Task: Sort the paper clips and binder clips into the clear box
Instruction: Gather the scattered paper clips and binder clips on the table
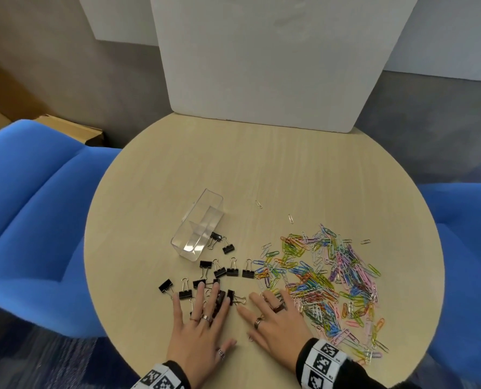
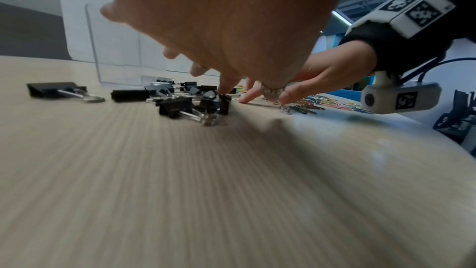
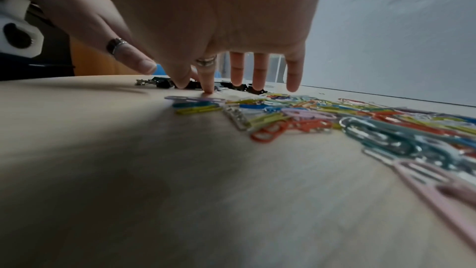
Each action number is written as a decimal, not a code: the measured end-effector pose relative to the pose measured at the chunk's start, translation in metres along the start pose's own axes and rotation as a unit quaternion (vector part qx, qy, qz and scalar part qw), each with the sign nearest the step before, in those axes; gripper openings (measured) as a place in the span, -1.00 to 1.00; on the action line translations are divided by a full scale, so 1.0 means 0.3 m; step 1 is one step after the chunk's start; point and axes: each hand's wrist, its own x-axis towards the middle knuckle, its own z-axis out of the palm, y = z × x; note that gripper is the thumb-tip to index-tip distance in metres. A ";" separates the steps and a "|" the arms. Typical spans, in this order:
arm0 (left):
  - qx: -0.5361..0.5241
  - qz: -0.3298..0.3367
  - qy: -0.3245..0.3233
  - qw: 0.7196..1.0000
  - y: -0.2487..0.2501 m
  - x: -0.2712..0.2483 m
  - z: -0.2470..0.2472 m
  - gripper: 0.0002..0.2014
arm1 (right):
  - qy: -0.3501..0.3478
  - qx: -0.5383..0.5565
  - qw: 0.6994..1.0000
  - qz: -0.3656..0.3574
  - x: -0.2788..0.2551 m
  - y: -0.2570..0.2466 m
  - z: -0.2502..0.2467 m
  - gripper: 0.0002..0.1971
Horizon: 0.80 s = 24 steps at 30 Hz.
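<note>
My left hand lies flat, fingers spread over the small black metal binder clips near the round wooden desk's front edge, gripping nothing. My right hand is likewise splayed and empty beside the heap of thin coloured wire paper clips toward the right edge. The clear plastic divided box stands mid-desk, seemingly empty. Paper clips: light, slippery, probably tangling; scoop them. Binder clips: stiff; pinch their wire handles.
</note>
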 end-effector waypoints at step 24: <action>-0.039 -0.018 -0.075 0.996 0.045 0.063 -0.081 -0.34 | -0.036 0.032 0.999 0.009 -0.056 0.152 -0.036 -0.67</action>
